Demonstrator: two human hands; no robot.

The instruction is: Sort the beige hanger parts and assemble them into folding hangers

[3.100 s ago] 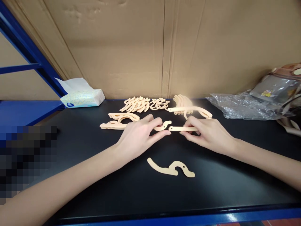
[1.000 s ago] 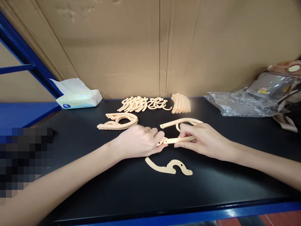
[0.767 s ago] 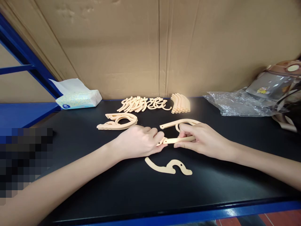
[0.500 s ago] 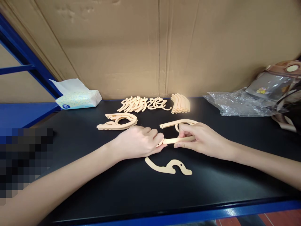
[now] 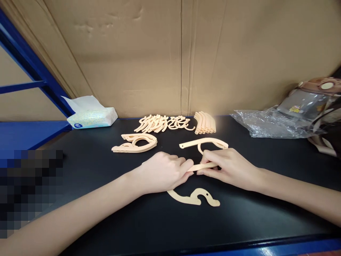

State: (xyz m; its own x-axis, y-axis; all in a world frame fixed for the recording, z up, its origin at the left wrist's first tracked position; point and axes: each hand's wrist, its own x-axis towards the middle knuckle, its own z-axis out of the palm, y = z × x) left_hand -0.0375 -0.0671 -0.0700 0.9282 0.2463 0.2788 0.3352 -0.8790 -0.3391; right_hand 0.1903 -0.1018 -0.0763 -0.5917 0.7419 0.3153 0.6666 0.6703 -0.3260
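Observation:
My left hand (image 5: 167, 171) and my right hand (image 5: 226, 165) are close together over the black table (image 5: 149, 224). Between them runs a pale curved strip (image 5: 199, 166), its left end pinched in my left fingers and its right part held by my right thumb and fingers. What lies inside my left fist is hidden. Just behind my right hand lies another pale curved piece (image 5: 195, 142) with a hole at its left end, beside a hooked part partly covered by the hand. In front of my hands a flat hook-shaped piece (image 5: 186, 200) rests on the table, its left end under my left hand.
Stacked pale pieces (image 5: 135, 145) lie left of centre. Along the back are a pile of curved pieces (image 5: 151, 123), hooks (image 5: 179, 122) and a neat stack (image 5: 204, 122). A tissue pack (image 5: 93, 117) stands back left; plastic film (image 5: 263, 122) and a bottle (image 5: 303, 101) are at right.
The view has tilted up slightly, so everything sits lower. My left hand has moved right along the strip, closer to my right hand, and now covers the hook piece's left end.

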